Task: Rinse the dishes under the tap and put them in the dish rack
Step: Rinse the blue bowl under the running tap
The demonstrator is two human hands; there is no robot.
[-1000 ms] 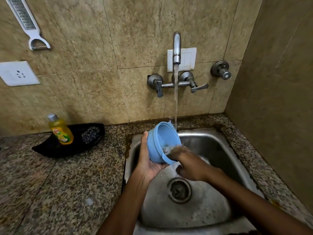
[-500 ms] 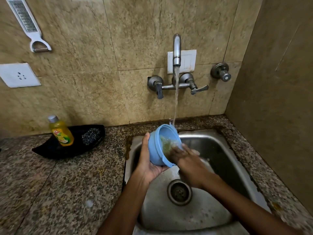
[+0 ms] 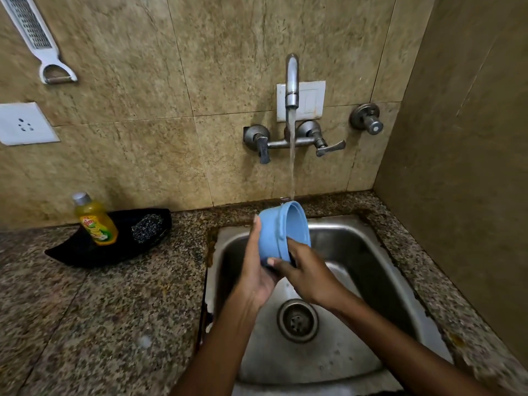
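Beige stone tiles backed a speckled granite counter (image 3: 94, 304), into which a steel sink (image 3: 354, 252) was set at the right. From the wall tap (image 3: 292, 81) a thin stream of water (image 3: 292, 167) fell onto the upper rim of a blue plastic bowl (image 3: 274, 232), held over the far left part of the basin. The bowl was turned on its side with its mouth facing right, probably so the water could run around the rim and drain straight into the sink. The left hand (image 3: 257, 275) cupped the bowl from beneath and behind, thumb up along its wall, bearing its weight. The right hand (image 3: 308, 272) closed on the lower rim, thumb across the outside; it looked placed for rubbing or turning the bowl. At the far left of the counter, a yellow dish soap bottle (image 3: 95, 221) and a steel scrubber (image 3: 147, 228) sat in a black tray (image 3: 71, 252), within reach yet clear of splashes. No dish rack was in view.
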